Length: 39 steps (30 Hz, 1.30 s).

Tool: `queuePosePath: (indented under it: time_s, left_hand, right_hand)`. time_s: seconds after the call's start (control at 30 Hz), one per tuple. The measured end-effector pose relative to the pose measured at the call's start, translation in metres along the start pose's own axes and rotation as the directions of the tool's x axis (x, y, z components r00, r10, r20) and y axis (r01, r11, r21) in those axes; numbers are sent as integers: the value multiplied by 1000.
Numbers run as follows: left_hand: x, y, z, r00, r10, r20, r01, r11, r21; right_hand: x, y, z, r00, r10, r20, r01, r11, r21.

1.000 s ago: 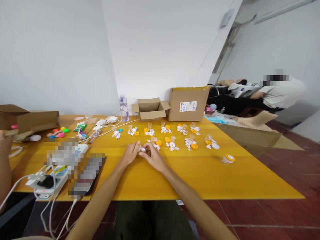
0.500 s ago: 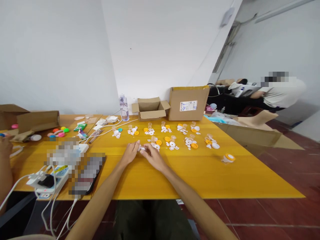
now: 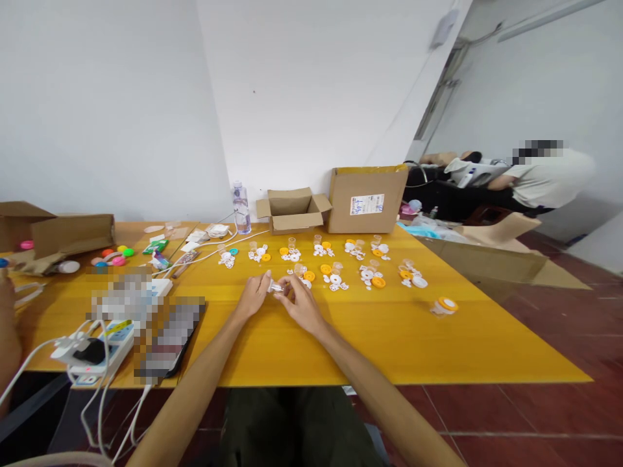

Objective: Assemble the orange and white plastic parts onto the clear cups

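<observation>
Between my two hands, above the front middle of the table, is a small clear plastic cup (image 3: 275, 287) with something pale in or on it. My left hand (image 3: 254, 295) grips its left side with closed fingers. On the other side my right hand (image 3: 299, 301) has thumb and fingers closed around the cup's right end. Just beyond my hands lie several groups of parts: clear cups (image 3: 337, 267), orange rings (image 3: 326, 269), white rings (image 3: 335, 279) and small white pieces with holes (image 3: 344, 286). Off to the right, a clear cup with an orange-and-white lid (image 3: 445, 305) lies tilted.
An open cardboard box (image 3: 294, 224) and a taped carton (image 3: 367, 217) stand at the back, beside a water bottle (image 3: 241, 207). On the left are a power strip (image 3: 119, 334) with cables and a phone (image 3: 172, 337). Another person's arm (image 3: 8, 337) shows at the left edge.
My right hand's fingers have shifted slightly on the clear cup, and more of the cup shows between my hands. The other person's hand at the left edge has drawn slightly out of view.
</observation>
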State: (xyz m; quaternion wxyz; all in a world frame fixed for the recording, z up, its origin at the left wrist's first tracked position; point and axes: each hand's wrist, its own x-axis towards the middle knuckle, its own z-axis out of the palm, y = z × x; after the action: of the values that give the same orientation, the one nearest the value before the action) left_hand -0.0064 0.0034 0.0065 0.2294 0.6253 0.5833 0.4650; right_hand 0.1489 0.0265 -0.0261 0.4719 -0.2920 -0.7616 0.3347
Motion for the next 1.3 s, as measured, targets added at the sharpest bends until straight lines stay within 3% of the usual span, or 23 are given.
queuePosePath:
  time_s: [0.27,0.47,0.6,0.7,0.87,0.97,1.07,1.2,1.3]
  left_hand:
    - [2,-1,0,997,-75,-26,68,976,-206]
    - [3,-4,1,987,-4,159,47,963,-266]
    - [2,-8,3,967,-23,255,90,964,-252]
    - [0,-10,2,945,-41,323,120,966,-229]
    - [0,-8,-5,944,-7,331,39,995,-89]
    - [0,-7,-9,929,-27,370,56,996,-70]
    - [0,-7,-11,934,-24,357,84,985,-153]
    - [2,-7,-9,959,65,278,34,941,-335]
    - [3,-8,-6,955,102,279,9,928,-372]
  right_hand:
    - [7,-2,0,970,138,-200,-106,981,162]
    - [10,1,-5,930,201,-309,-110,952,286]
    - [10,2,-7,916,196,-349,-93,952,292]
    - [11,2,-7,921,213,-327,-116,949,292]
    - [11,5,-6,935,231,-268,-147,943,297]
    - [10,7,-5,939,236,-250,-171,951,257]
    - [9,6,-4,957,202,-209,-157,964,213]
    - [8,3,-3,977,159,-139,-136,977,163]
    - [7,3,-1,990,89,-107,-77,991,109]
